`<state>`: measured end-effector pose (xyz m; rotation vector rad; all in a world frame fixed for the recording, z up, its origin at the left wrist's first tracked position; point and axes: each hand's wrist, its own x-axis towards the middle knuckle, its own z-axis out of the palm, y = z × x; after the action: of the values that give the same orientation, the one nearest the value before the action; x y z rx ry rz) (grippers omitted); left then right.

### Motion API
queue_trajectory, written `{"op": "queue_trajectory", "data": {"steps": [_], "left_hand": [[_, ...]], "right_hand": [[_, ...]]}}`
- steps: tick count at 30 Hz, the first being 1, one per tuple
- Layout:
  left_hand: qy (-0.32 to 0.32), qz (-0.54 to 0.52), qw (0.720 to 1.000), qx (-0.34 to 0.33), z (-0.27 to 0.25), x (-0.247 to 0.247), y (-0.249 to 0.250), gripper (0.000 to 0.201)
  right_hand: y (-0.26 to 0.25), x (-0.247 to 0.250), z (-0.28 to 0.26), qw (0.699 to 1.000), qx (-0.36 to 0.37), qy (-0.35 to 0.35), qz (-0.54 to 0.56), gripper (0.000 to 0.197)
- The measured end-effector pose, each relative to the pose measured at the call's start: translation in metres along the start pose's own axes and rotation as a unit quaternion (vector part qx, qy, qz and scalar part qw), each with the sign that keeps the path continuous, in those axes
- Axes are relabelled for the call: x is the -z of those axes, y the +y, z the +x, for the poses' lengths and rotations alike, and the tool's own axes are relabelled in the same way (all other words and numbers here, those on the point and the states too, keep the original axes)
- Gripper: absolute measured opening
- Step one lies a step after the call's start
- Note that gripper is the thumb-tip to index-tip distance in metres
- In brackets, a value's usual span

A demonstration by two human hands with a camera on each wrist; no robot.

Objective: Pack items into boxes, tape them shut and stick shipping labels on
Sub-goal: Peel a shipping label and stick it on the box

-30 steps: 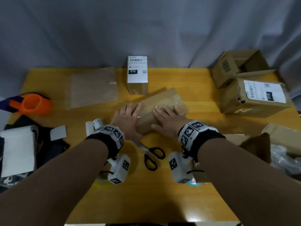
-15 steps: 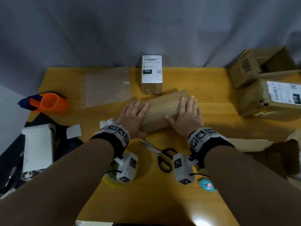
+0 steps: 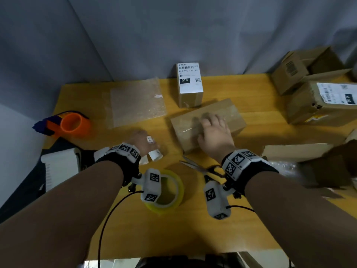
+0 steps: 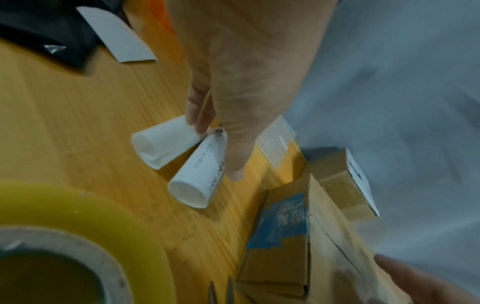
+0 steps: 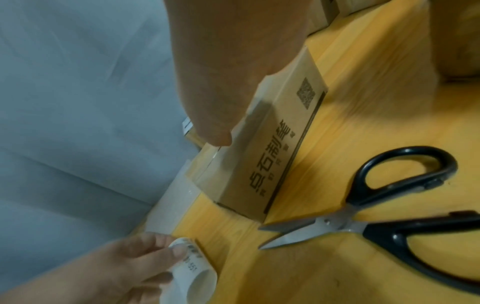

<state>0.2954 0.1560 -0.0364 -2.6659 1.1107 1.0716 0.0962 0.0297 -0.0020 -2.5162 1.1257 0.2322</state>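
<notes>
Two hands over the table point(image 3: 123, 236), tape roll point(image 3: 170, 192) and scissors point(image 3: 201, 169) nearest, left hand point(image 3: 140, 141) pinching curled labels point(image 4: 200, 164), right hand point(image 3: 214, 134) flat, fingers relaxed, on the taped box point(image 3: 231, 117), labelled box point(image 3: 190, 84) beyond its fingertips

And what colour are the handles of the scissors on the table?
Black; the scissors show best in the right wrist view.

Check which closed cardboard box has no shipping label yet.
The flat brown cardboard box under the right hand: clear tape only on top. The small upright box and the large box at right carry white labels.
</notes>
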Motion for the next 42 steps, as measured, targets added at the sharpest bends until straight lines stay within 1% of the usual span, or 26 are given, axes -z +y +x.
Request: {"op": "queue_trajectory", "data": {"steps": [2,5,6,9,11,13,14,15,16,18,20,21,22,24,26,28,29,31,34,38,40,42], "left_hand": [[0.026,0.008,0.999,-0.03,0.0,-0.003,0.005,0.048],[0.037,0.013,0.997,-0.066,-0.006,-0.004,0.015,0.029],[0.037,0.0,0.996,-0.08,-0.007,-0.002,0.017,0.027],[0.046,-0.066,0.99,-0.116,-0.015,0.013,0.026,0.042],[0.077,-0.136,0.976,-0.154,-0.029,0.031,0.036,0.039],[0.103,-0.193,0.955,-0.202,-0.043,0.049,0.047,0.036],[0.108,-0.213,0.944,-0.226,-0.051,0.056,0.054,0.035],[0.113,-0.229,0.934,-0.249,-0.058,0.062,0.059,0.034],[0.111,-0.244,0.925,-0.269,-0.064,0.066,0.065,0.032],[0.091,-0.291,0.904,-0.298,-0.075,0.07,0.075,0.032],[0.075,-0.347,0.883,-0.307,-0.083,0.069,0.083,0.034],[0.077,-0.364,0.876,-0.307,-0.084,0.068,0.087,0.031],[0.085,-0.366,0.875,-0.306,-0.086,0.069,0.091,0.023],[0.12,-0.336,0.886,-0.296,-0.091,0.073,0.1,0.01],[0.171,-0.288,0.9,-0.281,-0.093,0.075,0.109,0.01],[0.202,-0.286,0.898,-0.267,-0.093,0.073,0.115,0.013],[0.201,-0.304,0.894,-0.261,-0.093,0.072,0.118,0.014],[0.169,-0.336,0.891,-0.255,-0.095,0.07,0.12,0.017],[0.136,-0.322,0.903,-0.251,-0.099,0.071,0.122,0.018],[0.145,-0.319,0.909,-0.224,-0.096,0.072,0.125,0.017],[0.167,-0.276,0.922,-0.215,-0.094,0.07,0.122,0.018],[0.185,-0.227,0.936,-0.195,-0.087,0.065,0.111,0.022]], "right_hand": [[-0.007,-0.003,-0.003,1.0,0.01,0.001,0.021,0.06],[-0.012,-0.006,-0.005,0.998,0.014,0.009,0.054,0.056],[-0.012,-0.006,-0.006,0.997,0.016,0.013,0.069,0.052],[-0.011,-0.001,-0.009,0.994,0.039,0.013,0.106,0.042],[-0.009,0.005,-0.008,0.99,0.054,0.009,0.129,0.039],[-0.011,0.013,-0.005,0.979,0.049,0.022,0.197,0.039],[-0.013,0.019,-0.004,0.965,0.038,0.026,0.258,0.039],[-0.016,0.026,-0.004,0.943,0.022,0.018,0.33,0.039],[-0.019,0.033,-0.005,0.915,0.004,-0.006,0.404,0.04],[-0.022,0.049,-0.008,0.848,-0.019,-0.072,0.525,0.039],[-0.02,0.06,-0.01,0.783,-0.003,-0.103,0.613,0.03],[-0.017,0.065,-0.011,0.763,0.011,-0.106,0.638,0.028],[-0.015,0.071,-0.011,0.759,0.026,-0.103,0.643,0.027],[-0.011,0.08,-0.011,0.779,0.053,-0.083,0.62,0.025],[-0.007,0.09,-0.012,0.785,0.07,-0.057,0.613,0.018],[-0.003,0.099,-0.013,0.783,0.073,-0.029,0.617,0.013],[-0.001,0.102,-0.012,0.777,0.068,-0.016,0.625,0.012],[0.005,0.106,-0.01,0.769,0.041,0.025,0.637,0.014],[0.019,0.112,-0.004,0.772,-0.001,0.082,0.631,0.016],[0.04,0.121,0.0,0.781,-0.03,0.116,0.613,0.015],[0.047,0.124,-0.001,0.79,-0.039,0.11,0.602,0.014],[0.051,0.124,-0.002,0.804,-0.044,0.089,0.586,0.014]]}}
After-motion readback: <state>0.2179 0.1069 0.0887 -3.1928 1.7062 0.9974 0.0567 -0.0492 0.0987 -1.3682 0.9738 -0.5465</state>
